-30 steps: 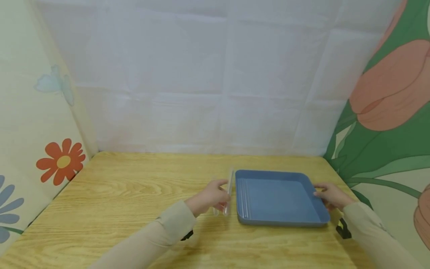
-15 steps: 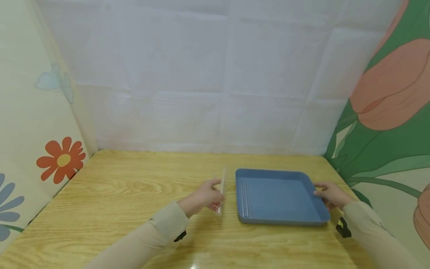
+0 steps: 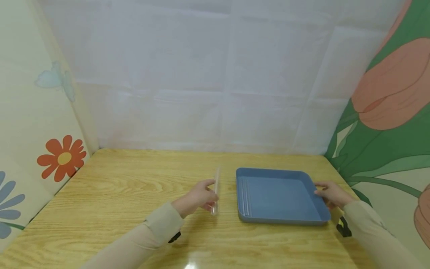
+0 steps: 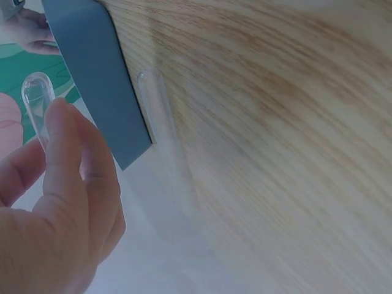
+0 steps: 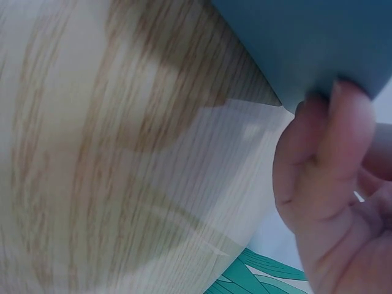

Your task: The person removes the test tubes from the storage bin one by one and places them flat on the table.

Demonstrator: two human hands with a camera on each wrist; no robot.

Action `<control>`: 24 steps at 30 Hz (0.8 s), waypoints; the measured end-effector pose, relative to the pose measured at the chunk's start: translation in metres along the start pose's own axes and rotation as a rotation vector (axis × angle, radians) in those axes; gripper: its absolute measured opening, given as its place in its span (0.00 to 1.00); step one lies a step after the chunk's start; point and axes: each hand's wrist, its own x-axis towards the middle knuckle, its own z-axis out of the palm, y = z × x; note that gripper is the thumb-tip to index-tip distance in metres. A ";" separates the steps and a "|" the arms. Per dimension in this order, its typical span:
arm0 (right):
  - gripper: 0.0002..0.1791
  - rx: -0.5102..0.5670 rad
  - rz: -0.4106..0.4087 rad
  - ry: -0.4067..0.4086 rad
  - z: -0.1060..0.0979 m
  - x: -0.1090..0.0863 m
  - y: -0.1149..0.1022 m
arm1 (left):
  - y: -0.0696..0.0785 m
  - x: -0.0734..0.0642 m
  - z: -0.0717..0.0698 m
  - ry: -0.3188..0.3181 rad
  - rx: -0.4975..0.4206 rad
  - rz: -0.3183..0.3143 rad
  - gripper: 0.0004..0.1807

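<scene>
My left hand [image 3: 198, 196] pinches a clear test tube [image 3: 216, 185] between thumb and fingers, to the left of the blue tray [image 3: 282, 223]. In the left wrist view the rounded end of the held tube stands out above the fingertips [image 4: 58, 113]. Another clear tube [image 4: 160, 110] shows on the tabletop beside the tray wall there; in the head view the held tube overlaps that spot. My right hand [image 3: 332, 194] grips the tray's right wall, thumb over the rim and fingers outside. Several clear tubes [image 3: 246, 198] lie side by side along the tray's left wall, inside.
The glossy wood-grain table [image 3: 134, 179] reflects light and sleeves. A white cloth backdrop [image 3: 188, 112] hangs behind it. Flower-printed panels stand at the left [image 3: 64, 158] and right [image 3: 386, 89].
My left hand has moved left with the test tube, away from the tray's left wall. The right hand and the tray have stayed in place.
</scene>
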 end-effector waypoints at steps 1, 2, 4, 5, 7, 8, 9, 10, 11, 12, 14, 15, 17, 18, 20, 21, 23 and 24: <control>0.29 0.001 -0.001 -0.001 0.000 0.000 0.000 | -0.001 0.000 -0.001 0.001 0.001 -0.001 0.37; 0.29 0.001 0.000 0.000 0.000 0.001 0.001 | -0.001 0.000 -0.002 0.002 0.001 -0.002 0.37; 0.29 0.004 0.000 0.000 0.000 0.001 0.001 | -0.003 0.000 -0.004 0.001 -0.002 -0.004 0.37; 0.29 0.003 -0.003 -0.002 0.000 0.001 0.002 | -0.004 0.000 -0.005 0.002 -0.003 -0.005 0.37; 0.29 0.003 -0.009 -0.006 0.000 0.002 0.003 | -0.005 -0.001 -0.006 0.003 -0.005 -0.007 0.36; 0.29 0.007 -0.007 -0.005 0.000 0.002 0.003 | -0.006 -0.001 -0.007 0.007 -0.006 -0.009 0.37; 0.29 0.008 -0.007 -0.005 0.000 0.002 0.003 | -0.006 -0.001 -0.007 0.011 -0.004 -0.012 0.37; 0.29 0.010 -0.006 -0.004 0.000 0.002 0.002 | -0.007 -0.001 -0.008 0.016 -0.003 -0.013 0.37; 0.29 0.006 -0.012 -0.007 0.000 0.002 0.003 | -0.007 -0.001 -0.009 0.022 -0.002 -0.015 0.37; 0.29 0.008 -0.009 -0.005 0.000 0.002 0.002 | -0.007 -0.002 -0.009 0.027 -0.001 -0.016 0.37; 0.29 0.012 -0.005 -0.001 0.000 0.001 0.001 | -0.008 -0.002 -0.011 0.035 -0.009 -0.018 0.37; 0.29 0.008 -0.010 -0.002 0.000 0.001 0.001 | -0.009 -0.002 -0.012 0.035 -0.012 -0.015 0.37; 0.29 0.002 -0.014 -0.001 0.000 0.000 0.001 | -0.010 -0.002 -0.014 0.034 -0.022 -0.015 0.38; 0.29 0.004 -0.009 0.003 0.000 0.000 0.000 | -0.010 -0.003 -0.015 0.034 -0.027 -0.016 0.38; 0.29 0.002 -0.009 0.005 0.000 0.000 0.000 | -0.012 -0.004 -0.016 0.034 -0.025 -0.017 0.38; 0.29 -0.003 -0.013 0.004 0.000 0.000 0.001 | -0.013 -0.004 -0.017 0.038 -0.017 -0.018 0.38; 0.29 0.000 -0.010 0.004 0.001 0.000 0.001 | -0.013 -0.004 -0.017 0.046 -0.007 -0.024 0.39; 0.29 0.002 -0.010 0.004 0.001 0.000 0.000 | -0.013 -0.005 -0.018 0.052 -0.003 -0.027 0.38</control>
